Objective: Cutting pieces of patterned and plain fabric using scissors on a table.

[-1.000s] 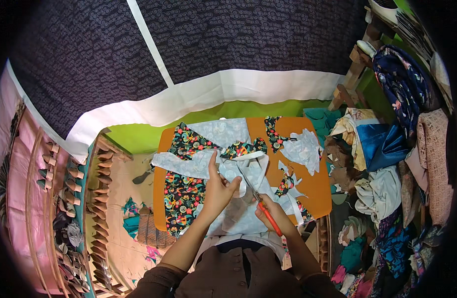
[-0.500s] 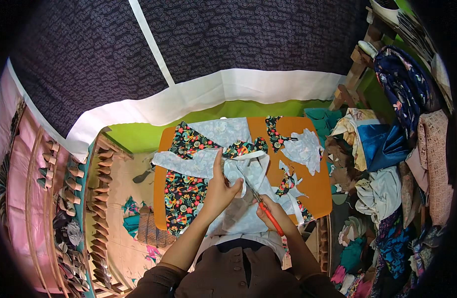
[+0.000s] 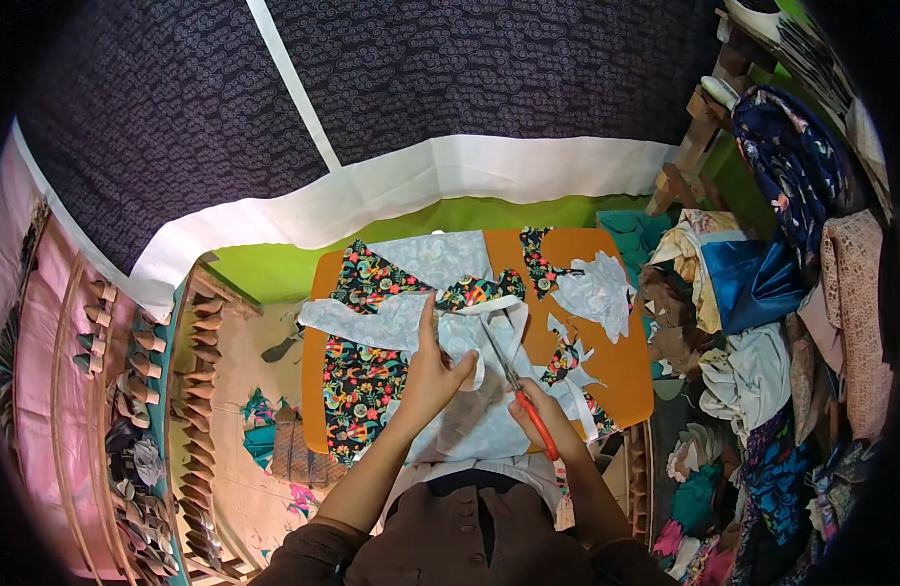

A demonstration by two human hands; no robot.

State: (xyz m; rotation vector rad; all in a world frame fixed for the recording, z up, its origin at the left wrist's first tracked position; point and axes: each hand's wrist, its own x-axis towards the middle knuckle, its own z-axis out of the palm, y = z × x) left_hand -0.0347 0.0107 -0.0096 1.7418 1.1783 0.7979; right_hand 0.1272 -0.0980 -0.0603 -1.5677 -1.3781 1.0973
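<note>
Both hands are over the pale cloth (image 3: 455,435), which lies on the orange table (image 3: 626,381) in front of the person. On the left, the left hand (image 3: 433,379) has one finger pointing up and its thumb out to the side; I cannot tell if it pinches the cloth. On the right, the right hand (image 3: 543,405) grips the red handles of the scissors (image 3: 513,379), and the blades point away over the pale cloth. Far left hangs a pink sheet (image 3: 67,391), then come rows of brown shoe shapes (image 3: 198,408). Black flowery cloth (image 3: 360,386) lies by the left hand. Past the scissors, a crumpled pale scrap (image 3: 597,293) sits on the table. Farther right are a shiny blue cloth (image 3: 758,285) and a bunched white cloth (image 3: 748,376).
</note>
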